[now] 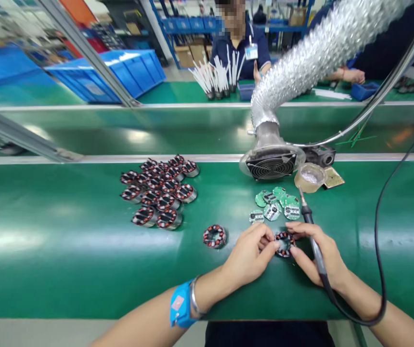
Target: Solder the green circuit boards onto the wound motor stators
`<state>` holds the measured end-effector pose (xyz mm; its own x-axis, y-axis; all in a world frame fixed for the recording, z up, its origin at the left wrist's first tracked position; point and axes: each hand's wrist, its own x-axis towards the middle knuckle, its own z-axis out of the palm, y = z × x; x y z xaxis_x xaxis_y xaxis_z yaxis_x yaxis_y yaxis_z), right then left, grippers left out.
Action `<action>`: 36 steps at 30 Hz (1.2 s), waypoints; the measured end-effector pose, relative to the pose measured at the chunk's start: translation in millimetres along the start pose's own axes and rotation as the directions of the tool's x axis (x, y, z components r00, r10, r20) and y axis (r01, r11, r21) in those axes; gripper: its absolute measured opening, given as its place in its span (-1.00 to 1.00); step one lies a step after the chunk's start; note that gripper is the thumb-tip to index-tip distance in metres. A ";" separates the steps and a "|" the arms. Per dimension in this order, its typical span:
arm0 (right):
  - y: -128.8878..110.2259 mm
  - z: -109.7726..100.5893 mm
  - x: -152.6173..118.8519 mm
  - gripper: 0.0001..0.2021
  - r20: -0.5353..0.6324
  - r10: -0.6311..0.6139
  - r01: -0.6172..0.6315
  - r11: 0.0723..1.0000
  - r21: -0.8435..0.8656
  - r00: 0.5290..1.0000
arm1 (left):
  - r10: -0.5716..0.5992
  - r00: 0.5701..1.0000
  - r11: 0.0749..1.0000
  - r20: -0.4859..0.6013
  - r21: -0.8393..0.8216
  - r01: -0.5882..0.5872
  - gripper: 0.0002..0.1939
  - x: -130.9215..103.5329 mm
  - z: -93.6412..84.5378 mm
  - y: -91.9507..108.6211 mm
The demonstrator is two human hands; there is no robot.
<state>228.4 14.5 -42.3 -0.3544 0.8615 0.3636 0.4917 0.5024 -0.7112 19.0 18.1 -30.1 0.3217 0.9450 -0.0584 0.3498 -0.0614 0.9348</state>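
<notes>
The left hand and right hand clasp a round copper-and-black coil ring. Its sides are partly hidden.

No wording is legible on the production line: a badge on a dark shirt carries print too small to read, a pale label on a blue bin is blurred, and round green circuit boards bear white and black markings that cannot be deciphered.
</notes>
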 end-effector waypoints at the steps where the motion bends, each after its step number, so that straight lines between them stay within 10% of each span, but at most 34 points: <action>1: -0.2 2.0 0.4 -0.60 0.001 0.001 -0.001 1.000 -0.020 1.000 | -0.008 1.000 1.000 0.005 -0.015 0.008 -0.90 1.0 -1.1 0.4; 13: -5.5 7.4 0.5 -0.73 0.033 0.078 -0.075 0.995 -0.066 0.996 | 0.022 0.991 0.998 0.131 0.060 -0.030 -0.87 -1.0 -42.9 14.4; 17: -6.8 8.7 2.3 -0.72 -0.016 0.072 -0.073 0.997 -0.039 0.997 | 0.177 0.977 0.963 -0.115 0.227 -0.147 -0.82 -8.0 -57.0 20.2; 19: -6.8 7.8 3.9 -0.71 -0.016 0.082 -0.082 0.996 -0.025 0.997 | 0.408 0.891 0.862 -0.198 0.406 -0.304 -0.84 -13.4 -50.4 21.6; 23: -6.5 4.5 5.6 -0.70 0.019 0.116 -0.117 0.993 0.011 0.993 | 0.676 0.646 0.370 0.355 0.594 -0.714 -0.77 -20.8 -15.3 17.4; 26: -5.6 4.0 4.6 -0.69 0.026 0.122 -0.123 0.992 0.015 0.992 | 0.585 0.629 0.186 0.512 0.671 -0.718 -0.73 -16.9 4.4 11.9; 32: -1.9 7.4 4.2 -0.69 0.019 0.101 -0.102 0.993 0.064 0.995 | 0.549 0.604 0.076 0.578 0.685 -0.725 -0.82 -2.7 -2.5 4.2; 36: -6.4 7.0 5.2 -0.68 -0.015 0.081 -0.079 0.994 0.070 0.997 | 0.586 0.588 0.177 0.557 0.620 -0.764 -0.74 -7.2 -13.7 6.7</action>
<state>217.8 15.2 -40.1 -0.3018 0.9002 0.3140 0.4614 0.4262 -0.7781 7.0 15.3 -18.6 0.8845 0.3406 0.3187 0.3617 -0.9322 -0.0075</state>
